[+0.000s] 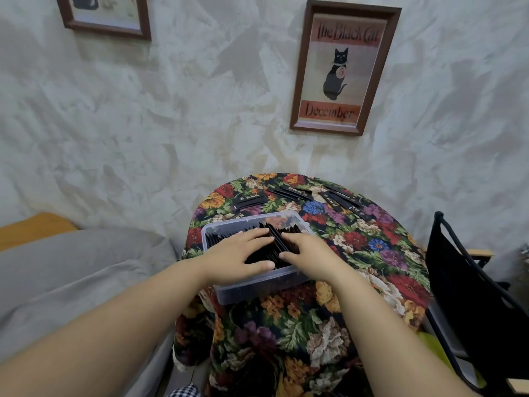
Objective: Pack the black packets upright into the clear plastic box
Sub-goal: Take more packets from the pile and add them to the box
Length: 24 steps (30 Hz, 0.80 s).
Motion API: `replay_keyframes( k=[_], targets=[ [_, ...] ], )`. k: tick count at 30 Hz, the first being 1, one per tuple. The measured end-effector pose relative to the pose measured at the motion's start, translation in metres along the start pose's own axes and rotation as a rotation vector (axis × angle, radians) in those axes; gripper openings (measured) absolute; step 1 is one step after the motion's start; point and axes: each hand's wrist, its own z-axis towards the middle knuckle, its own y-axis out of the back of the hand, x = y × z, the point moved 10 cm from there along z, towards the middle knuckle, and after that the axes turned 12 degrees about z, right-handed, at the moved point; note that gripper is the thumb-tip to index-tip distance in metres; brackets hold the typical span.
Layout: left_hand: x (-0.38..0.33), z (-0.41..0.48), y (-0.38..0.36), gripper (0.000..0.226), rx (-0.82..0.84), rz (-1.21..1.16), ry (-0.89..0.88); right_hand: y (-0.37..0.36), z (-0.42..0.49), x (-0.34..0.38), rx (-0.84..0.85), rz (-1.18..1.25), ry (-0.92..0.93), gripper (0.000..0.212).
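While outstretched left hand (237,255) and right hand (305,252) press black packets (276,240) in the clear plastic box (257,290), even pressure should keep them upright.

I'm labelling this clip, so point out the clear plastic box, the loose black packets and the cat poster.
clear plastic box (257,292): head view, near wall.
loose black packets (292,193): head view, a middle packet.
cat poster (340,70): head view, the black cat.
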Motion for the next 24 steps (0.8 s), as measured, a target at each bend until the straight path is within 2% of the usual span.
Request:
replay_keyframes(
  k=[2, 4, 7, 10, 14, 18, 21, 24],
  targets=[
    [0.005, 0.005, 0.010, 0.058, -0.031, -0.043, 0.046, 0.001, 0.000, -0.003, -0.001, 0.002, -0.009, 0.054],
    [0.012, 0.011, 0.016, 0.055, -0.048, 0.031, 0.093, 0.004, -0.001, -0.004, -0.010, 0.008, -0.020, 0.053],
    [0.020, 0.015, 0.003, 0.057, 0.070, 0.085, 0.133, 0.007, 0.000, -0.003, -0.027, 0.004, -0.025, 0.051],
    [0.018, 0.016, -0.011, 0.061, 0.143, 0.212, 0.092, 0.007, 0.003, -0.005, -0.016, -0.001, -0.041, 0.051],
    [0.017, 0.019, -0.004, 0.076, 0.090, 0.301, 0.073, 0.011, 0.009, -0.008, -0.005, 0.018, -0.071, 0.052],
    [0.005, 0.027, -0.005, 0.060, 0.060, 0.307, 0.005, 0.014, 0.015, -0.007, -0.021, -0.018, -0.073, 0.051],
    [0.005, 0.029, -0.015, 0.058, 0.150, 0.270, -0.006, 0.016, 0.015, -0.009, -0.029, -0.018, -0.073, 0.050],
    [0.006, 0.030, -0.011, 0.058, 0.119, 0.250, -0.006, 0.019, 0.017, -0.012, 0.000, -0.010, -0.079, 0.043]
  ],
)
